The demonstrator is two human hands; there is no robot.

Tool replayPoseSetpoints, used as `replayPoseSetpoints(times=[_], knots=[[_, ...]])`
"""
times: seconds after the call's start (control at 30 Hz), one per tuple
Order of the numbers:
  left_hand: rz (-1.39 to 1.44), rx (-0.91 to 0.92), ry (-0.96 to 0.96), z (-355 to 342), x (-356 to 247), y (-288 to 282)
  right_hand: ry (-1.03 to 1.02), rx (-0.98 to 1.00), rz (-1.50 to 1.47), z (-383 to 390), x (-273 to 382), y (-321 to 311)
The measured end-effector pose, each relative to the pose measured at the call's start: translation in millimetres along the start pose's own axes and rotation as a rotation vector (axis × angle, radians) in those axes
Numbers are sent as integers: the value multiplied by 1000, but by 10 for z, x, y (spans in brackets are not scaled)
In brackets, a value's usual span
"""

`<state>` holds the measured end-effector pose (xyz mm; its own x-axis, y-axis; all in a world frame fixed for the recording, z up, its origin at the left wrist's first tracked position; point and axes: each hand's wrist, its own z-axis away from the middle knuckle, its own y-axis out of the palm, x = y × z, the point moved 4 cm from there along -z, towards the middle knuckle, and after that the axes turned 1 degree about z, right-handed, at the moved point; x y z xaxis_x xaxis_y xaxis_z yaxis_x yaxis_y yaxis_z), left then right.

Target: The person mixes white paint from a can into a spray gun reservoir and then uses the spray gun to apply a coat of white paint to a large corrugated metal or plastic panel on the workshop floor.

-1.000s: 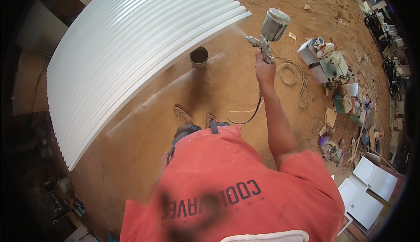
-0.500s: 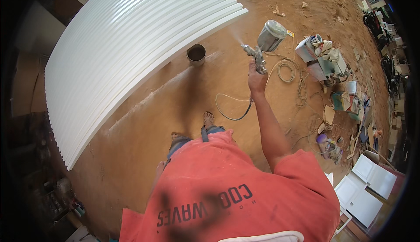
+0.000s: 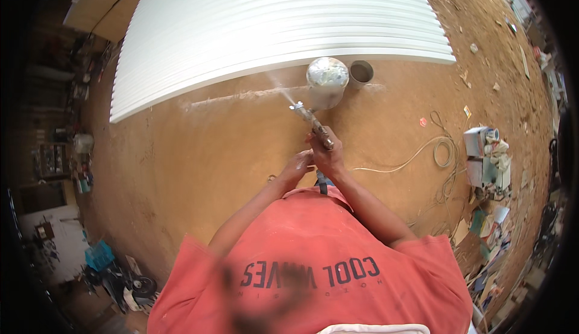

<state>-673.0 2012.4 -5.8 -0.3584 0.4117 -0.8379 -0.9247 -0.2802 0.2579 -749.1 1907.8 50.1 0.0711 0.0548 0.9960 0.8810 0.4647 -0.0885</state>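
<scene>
My right hand is closed round the handle of a metal spray gun. A silvery paint cup sits on the gun, and pale mist leaves the nozzle toward the upper left. Just below and left of it is my left hand, its fingers curled in near the gun hand; whatever they hold is hidden. Beyond the gun lies a large white ribbed panel, with its near edge a short way past the cup.
A dark, open-topped can stands by the panel's near edge. To the right, a thin hose lies coiled on the brown ground, beside boxes and tins. Farther left are a blue crate and a motorbike.
My right hand has brought the spray gun from the right to in front of my body. My left hand has come into view beside it. The view has turned, bringing the panel more squarely ahead.
</scene>
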Motion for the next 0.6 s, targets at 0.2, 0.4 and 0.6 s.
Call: replayPoseSetpoints(times=[0.2,0.4,0.6], knots=[[328,100,47,584,112,-283,5,2,128,356,100,810],[487,113,-83,921,154,-298,-36,-350,320,818,279,1029],[339,136,-190,1304,12,-641,91,-257,401,1035,303,1397]])
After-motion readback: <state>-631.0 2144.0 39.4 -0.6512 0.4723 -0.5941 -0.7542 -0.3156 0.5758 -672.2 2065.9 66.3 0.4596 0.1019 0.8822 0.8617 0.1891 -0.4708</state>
